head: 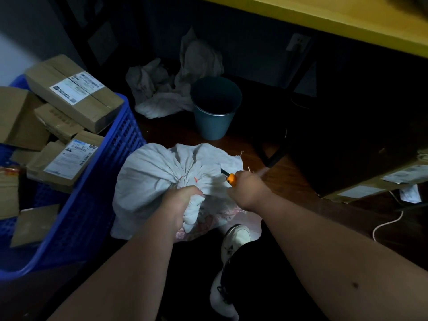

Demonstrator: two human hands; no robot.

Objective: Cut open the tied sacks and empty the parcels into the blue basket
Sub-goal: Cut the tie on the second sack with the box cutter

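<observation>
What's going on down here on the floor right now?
A person is opening a tied white sack on the floor. The left hand grips its bunched neck, and the right hand holds an orange cutter against the cloth near the tie. The sack is not yet open. Beside it, the blue basket already holds several cardboard parcels.

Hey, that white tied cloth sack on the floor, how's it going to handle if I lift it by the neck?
The white tied cloth sack looks floppy: its cloth wrinkles under the left hand. Probably bulky and somewhat heavy, since it bulges full. Likely to sag and swing rather than roll.
</observation>
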